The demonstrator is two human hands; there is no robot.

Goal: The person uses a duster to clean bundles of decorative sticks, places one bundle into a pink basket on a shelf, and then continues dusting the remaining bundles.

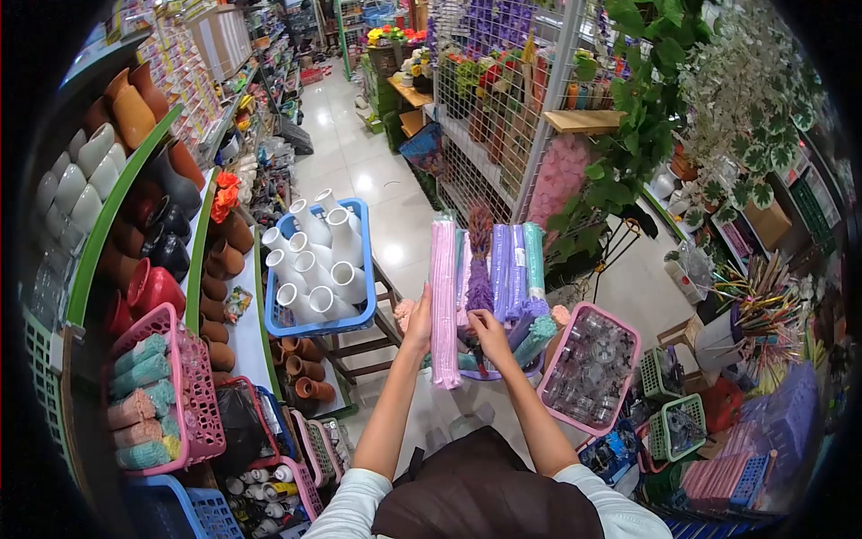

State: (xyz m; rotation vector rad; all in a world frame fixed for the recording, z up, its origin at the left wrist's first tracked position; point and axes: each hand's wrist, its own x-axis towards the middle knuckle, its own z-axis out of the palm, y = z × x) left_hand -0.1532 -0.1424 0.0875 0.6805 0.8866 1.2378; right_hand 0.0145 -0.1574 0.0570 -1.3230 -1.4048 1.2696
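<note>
A long pink wrapped bundle [444, 305] stands nearly upright at the centre, with my left hand [418, 322] closed against its left side. My right hand [488, 336] is closed at the lower part of a dark purple dried-flower bunch [479, 278], just right of the pink bundle. Behind and beside them are purple wrapped bundles [511, 269] and a teal bundle [534, 260]. Fluffy teal stems [539, 334] stick out at the lower right. The bundles stand around a purple-rimmed container [530, 370], mostly hidden.
A blue basket [370, 260] of white vases stands on a wooden stool at left. At right is a pink basket [549, 345] of clear items. Shelves of pots and a pink basket [213, 440] line the left. A wire rack [489, 117] rises ahead beside the tiled aisle.
</note>
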